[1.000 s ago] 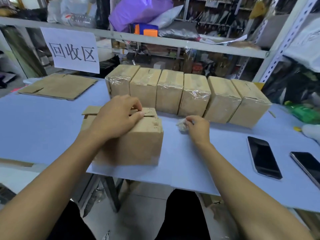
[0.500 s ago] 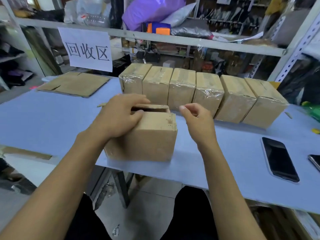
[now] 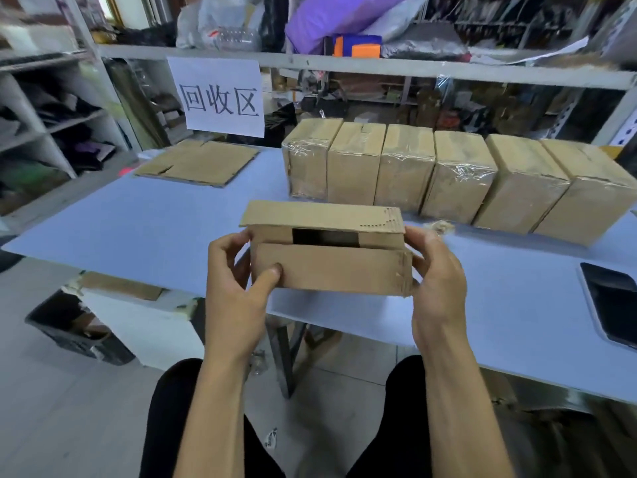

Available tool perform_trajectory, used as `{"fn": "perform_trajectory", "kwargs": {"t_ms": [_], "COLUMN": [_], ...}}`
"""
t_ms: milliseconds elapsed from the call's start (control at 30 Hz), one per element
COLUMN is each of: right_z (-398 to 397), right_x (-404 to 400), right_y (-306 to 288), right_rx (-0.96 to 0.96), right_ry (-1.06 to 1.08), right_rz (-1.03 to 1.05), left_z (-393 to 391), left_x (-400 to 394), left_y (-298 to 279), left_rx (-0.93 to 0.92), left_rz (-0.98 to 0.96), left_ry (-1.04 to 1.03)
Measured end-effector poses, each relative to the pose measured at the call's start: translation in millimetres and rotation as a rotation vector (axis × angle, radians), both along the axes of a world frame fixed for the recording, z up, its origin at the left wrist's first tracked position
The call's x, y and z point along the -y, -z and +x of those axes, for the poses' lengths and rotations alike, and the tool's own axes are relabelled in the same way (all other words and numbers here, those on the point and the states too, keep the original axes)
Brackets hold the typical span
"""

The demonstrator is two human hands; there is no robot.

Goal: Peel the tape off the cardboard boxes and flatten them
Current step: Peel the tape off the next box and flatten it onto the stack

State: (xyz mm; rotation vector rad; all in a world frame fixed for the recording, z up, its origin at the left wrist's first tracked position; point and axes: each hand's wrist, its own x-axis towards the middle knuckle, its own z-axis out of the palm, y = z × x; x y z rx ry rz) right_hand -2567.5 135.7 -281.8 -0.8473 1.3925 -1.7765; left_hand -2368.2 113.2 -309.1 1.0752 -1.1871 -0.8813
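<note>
Box [image 3: 331, 267]: now lifted off the bench [image 3: 138, 222], flaps sprung open, tape gone; ready to flatten.
Left hand [image 3: 238, 288]: you grip its 9 o'clock end.
Right hand [image 3: 437, 270]: dropped the tape wad [image 3: 439, 226]; grips the 3 o'clock end.
Row [image 3: 448, 174]: six taped boxes at 12 o'clock.

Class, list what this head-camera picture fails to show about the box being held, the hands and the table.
- Held box: contents lost in the dark gap.
- Left hand and right hand: fingers hidden behind the box.
- Phone: cut by the right edge.
- Tape wad: blurred, partly behind the right hand.
</note>
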Motion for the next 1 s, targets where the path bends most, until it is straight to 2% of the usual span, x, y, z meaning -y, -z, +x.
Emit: {"fn": "perform_trajectory", "kwargs": {"t_ms": [67, 133, 233, 333, 467, 633, 833, 1000], "right_z": [-1, 0, 5, 10, 9, -2, 4, 3], "right_x": [-4, -5, -3, 0, 0, 1, 7, 8], "right_y": [3, 8, 17, 22, 31, 35, 40, 39], "right_rx": [-0.043, -0.177, -0.335, -0.313, -0.388, -0.246, -0.276, -0.252], "right_ry": [-0.028, -0.047, -0.102, -0.186, -0.283, -0.226, -0.198, -0.224], "right_rz": [-0.001, 0.018, 0.136, 0.116, 0.038, 0.076, 0.169, 0.073], "left_z": [7, 11, 12, 16, 17, 19, 9, 3], "left_x": [0, 0, -1, 2, 3, 0, 6, 9], "left_y": [3, 5, 5, 7, 17, 21, 21, 18], "left_rx": [-0.017, 0.015, 0.188, 0.323, 0.339, 0.246, -0.011, 0.067], "left_rz": [-0.008, 0.0, -0.011, -0.017, 0.054, 0.131, 0.173, 0.127], "left_ry": [0.034, 0.051, -0.001, -0.025, 0.027, 0.078, 0.088, -0.092]}}
